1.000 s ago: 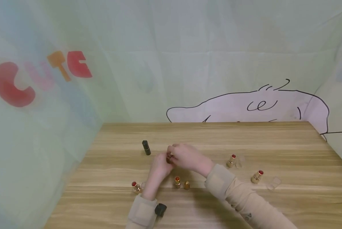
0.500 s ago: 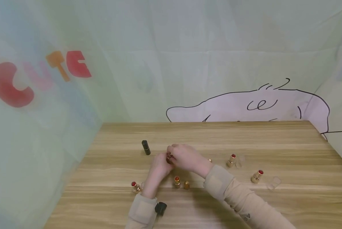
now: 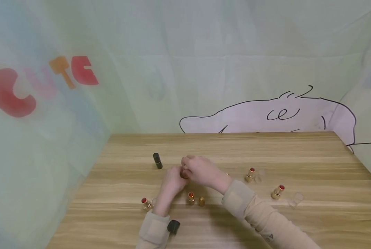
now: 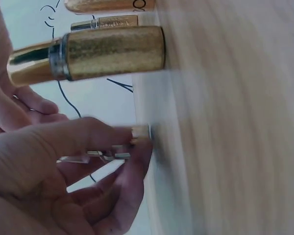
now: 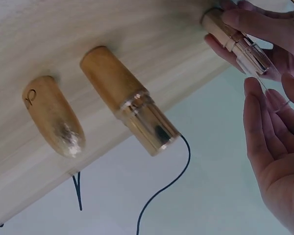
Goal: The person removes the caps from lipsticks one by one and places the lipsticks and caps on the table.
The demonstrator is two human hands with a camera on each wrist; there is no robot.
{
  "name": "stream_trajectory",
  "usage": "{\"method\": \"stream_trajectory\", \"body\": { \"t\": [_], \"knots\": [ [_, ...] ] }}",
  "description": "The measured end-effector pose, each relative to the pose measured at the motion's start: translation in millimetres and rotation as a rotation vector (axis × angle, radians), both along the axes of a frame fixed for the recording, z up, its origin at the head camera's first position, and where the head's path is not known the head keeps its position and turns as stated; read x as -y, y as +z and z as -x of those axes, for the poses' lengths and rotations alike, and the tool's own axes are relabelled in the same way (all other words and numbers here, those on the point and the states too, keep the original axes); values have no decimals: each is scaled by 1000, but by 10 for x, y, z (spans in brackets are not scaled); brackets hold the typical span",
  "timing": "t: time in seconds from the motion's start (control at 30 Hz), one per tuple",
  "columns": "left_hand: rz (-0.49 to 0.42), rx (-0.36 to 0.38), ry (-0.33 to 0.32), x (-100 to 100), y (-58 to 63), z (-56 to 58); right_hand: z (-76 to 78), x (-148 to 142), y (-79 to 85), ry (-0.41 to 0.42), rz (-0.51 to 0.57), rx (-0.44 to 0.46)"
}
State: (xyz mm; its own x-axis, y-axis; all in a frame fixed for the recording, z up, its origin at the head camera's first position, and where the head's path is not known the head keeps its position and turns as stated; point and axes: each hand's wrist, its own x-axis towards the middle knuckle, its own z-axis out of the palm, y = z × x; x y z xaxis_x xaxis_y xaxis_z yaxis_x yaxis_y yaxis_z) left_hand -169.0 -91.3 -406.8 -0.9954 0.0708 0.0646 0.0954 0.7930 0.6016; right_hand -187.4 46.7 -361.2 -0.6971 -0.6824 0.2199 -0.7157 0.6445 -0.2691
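Observation:
Both hands meet over the middle of the table. My left hand (image 3: 174, 181) pinches the gold base of a lipstick (image 5: 220, 29) between thumb and fingers, its lower end close to the tabletop. With its fingertips my right hand (image 5: 279, 166) holds a clear cap (image 5: 257, 66), which overlaps the shiny upper part of that lipstick. In the head view the fingers hide most of it. Nearer me stands an uncapped gold lipstick (image 3: 191, 198) with a red tip, beside a rounded gold cap (image 3: 201, 201).
A black lipstick (image 3: 157, 160) stands at the back left. Uncapped red lipsticks stand right, front (image 3: 278, 192) and back (image 3: 249, 175), with clear caps (image 3: 296, 199) beside them. Another red lipstick (image 3: 146, 204) is by the left forearm. A small gold piece (image 3: 227, 174) shows behind the right wrist.
Both hands stay at nearly the same spot, with only slight finger movement around the lipstick. The small gold piece behind the right wrist, hidden a second ago, now shows.

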Motion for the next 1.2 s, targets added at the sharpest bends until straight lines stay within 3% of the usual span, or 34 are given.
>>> {"method": "stream_trajectory", "body": {
  "t": [0.33, 0.77, 0.97, 1.2],
  "knots": [
    [26, 31, 7, -4, 28, -7, -65, -12, 153, -12, 33, 14],
    [-8, 73, 23, 22, 29, 19, -74, -152, 386, -92, 143, 73],
    [-6, 93, 43, 19, 39, 28, -44, -206, 357, -128, 117, 67],
    [-3, 100, 50, 12, 26, 26, -32, -226, 193, -133, 22, 63]
  ]
}}
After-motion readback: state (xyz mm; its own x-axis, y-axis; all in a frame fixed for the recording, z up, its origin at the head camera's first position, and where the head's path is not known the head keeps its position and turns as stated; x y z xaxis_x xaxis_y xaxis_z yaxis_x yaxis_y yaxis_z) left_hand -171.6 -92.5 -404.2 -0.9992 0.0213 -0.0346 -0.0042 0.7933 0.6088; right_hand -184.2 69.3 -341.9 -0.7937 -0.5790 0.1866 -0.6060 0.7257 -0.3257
